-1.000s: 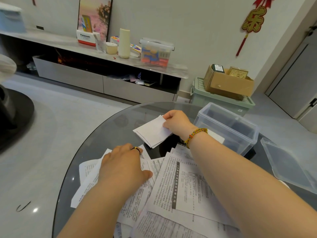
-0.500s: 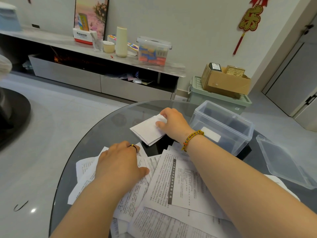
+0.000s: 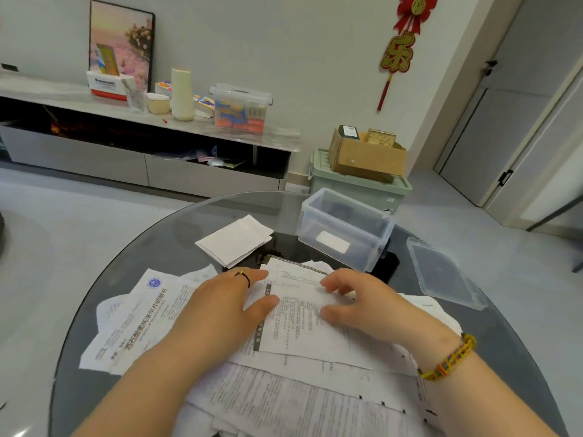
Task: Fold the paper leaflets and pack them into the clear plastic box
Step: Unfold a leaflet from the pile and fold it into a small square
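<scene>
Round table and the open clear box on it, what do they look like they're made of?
Round table: probably dark tinted glass with a glossy finish; its smooth top reflects the pale room. Clear plastic box: apparently translucent, slightly frosted plastic; the dark tabletop shows through its walls.

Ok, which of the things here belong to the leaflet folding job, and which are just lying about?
Job: loose leaflets, folded stack, clear plastic box, lid, left hand, right hand.
Lying about: cardboard box, green bin, lidded tub, cream bottle, framed picture, red wall ornament.
</scene>
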A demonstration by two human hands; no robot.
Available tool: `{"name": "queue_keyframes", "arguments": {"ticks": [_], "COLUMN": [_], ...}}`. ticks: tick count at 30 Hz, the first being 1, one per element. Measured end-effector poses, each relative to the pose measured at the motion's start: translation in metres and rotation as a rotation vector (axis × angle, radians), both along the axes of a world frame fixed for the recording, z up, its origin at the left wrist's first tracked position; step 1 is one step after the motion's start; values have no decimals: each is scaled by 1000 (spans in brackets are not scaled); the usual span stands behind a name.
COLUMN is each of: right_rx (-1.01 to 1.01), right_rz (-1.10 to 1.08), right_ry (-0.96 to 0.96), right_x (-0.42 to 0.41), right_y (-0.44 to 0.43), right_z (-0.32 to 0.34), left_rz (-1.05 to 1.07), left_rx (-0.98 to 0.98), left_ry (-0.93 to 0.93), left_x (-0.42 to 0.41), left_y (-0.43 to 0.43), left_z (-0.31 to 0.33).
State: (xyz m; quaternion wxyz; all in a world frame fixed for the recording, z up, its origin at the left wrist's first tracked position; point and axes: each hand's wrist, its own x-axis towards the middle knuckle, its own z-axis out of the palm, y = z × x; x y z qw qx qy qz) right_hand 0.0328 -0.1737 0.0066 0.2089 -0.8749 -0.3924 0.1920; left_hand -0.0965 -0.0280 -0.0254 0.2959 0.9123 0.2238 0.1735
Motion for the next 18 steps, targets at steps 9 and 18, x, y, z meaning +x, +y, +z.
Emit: {"name": "queue_keyframes", "arguments": {"ticks": [9,18], "right_rx": [99,331], "right_rz": [-84,-154], "right_ry": [56,153], "right_x": [-7,-2], "right_y": [-26,-30], "right_z": [-19,-8], "left_rz": [-106,8], "left_rx": [72,-304], "left_ry": [174,-173], "left_x": [4,9], "left_y": [-14,-24], "left_z": [-11,-3]}}
